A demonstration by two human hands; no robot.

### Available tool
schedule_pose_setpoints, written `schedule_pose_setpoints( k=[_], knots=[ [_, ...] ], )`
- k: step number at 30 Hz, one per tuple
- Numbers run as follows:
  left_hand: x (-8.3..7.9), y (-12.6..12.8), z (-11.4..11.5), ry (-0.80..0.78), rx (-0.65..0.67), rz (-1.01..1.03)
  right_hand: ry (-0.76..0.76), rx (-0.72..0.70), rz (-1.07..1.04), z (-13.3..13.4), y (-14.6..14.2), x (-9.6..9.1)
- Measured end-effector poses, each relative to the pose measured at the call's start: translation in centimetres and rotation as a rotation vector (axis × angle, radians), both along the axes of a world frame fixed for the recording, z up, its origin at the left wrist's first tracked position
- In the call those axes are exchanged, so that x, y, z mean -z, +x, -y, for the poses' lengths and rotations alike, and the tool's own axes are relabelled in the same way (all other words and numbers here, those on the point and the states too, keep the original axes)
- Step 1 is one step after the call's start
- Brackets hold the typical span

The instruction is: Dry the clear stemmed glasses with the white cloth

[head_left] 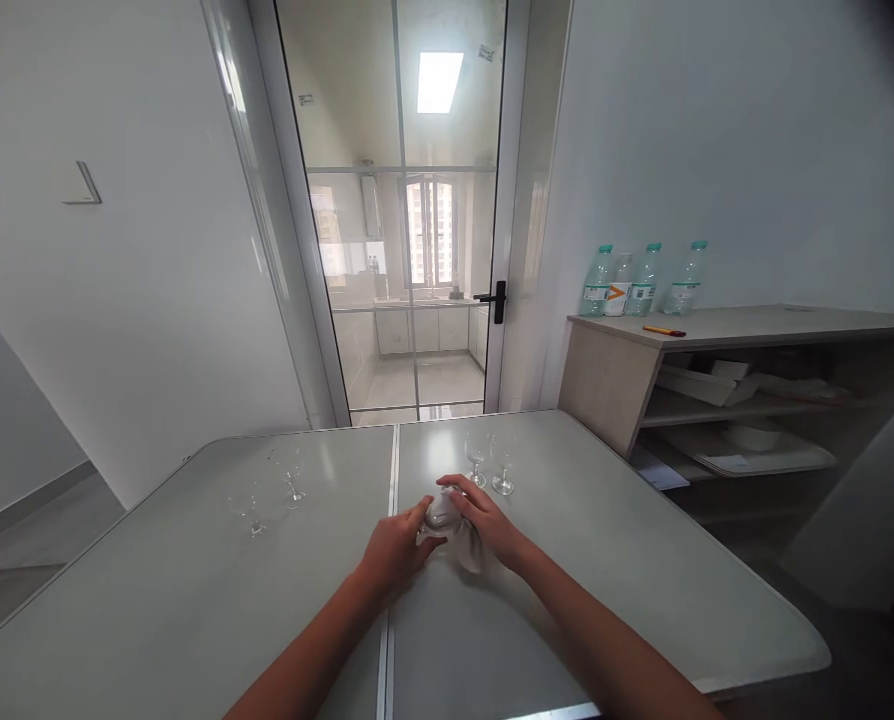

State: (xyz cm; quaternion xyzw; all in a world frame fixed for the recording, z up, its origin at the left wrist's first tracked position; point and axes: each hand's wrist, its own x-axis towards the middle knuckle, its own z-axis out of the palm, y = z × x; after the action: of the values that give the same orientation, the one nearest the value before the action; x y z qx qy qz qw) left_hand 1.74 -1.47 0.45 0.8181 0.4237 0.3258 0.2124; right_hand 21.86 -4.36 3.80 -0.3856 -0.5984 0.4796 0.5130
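My left hand (397,547) is closed around the side of a clear wine glass (439,517), which is tilted above the middle of the table. Over the glass curls my right hand (492,522), gripping a whitish cloth (469,552) that is pressed against the glass and partly hangs below it. The fingers and the cloth hide much of this glass, its stem included. Just beyond my right hand, two clear stemmed glasses (502,470) stand upright. Two more stemmed glasses (293,486) are on the left half of the table.
The pale table (267,620) has a metal seam (384,650) down its middle. To the right is a low shelf unit (612,375) with several bottles (643,285) and an orange-and-red pen-like object (664,331) on top. A glass door (447,240) with a black handle stands behind.
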Motion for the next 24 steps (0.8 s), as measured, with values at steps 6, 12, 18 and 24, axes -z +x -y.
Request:
schedule_pose_setpoints(
  k=[6, 12, 18, 24],
  knots=[
    [-0.7, -0.1, 0.1, -0.633, 0.364, 0.251, -0.078, -0.098, -0.118, 0.3, 0.4, -0.4],
    [-0.6, 0.7, 0.9, -0.899, 0.476, 0.365, -0.098, -0.14, -0.154, 0.3, 0.7, -0.5],
    [-0.6, 0.6, 0.4, -0.074, 0.04, 0.04, -0.033, -0.024, -0.125, -0.4, 0.2, 0.7],
    [-0.2, 0.6, 0.1, 0.036, -0.03, -0.001, 0.094, 0.021, -0.178, -0.2, 0.4, 0.7]
  ],
)
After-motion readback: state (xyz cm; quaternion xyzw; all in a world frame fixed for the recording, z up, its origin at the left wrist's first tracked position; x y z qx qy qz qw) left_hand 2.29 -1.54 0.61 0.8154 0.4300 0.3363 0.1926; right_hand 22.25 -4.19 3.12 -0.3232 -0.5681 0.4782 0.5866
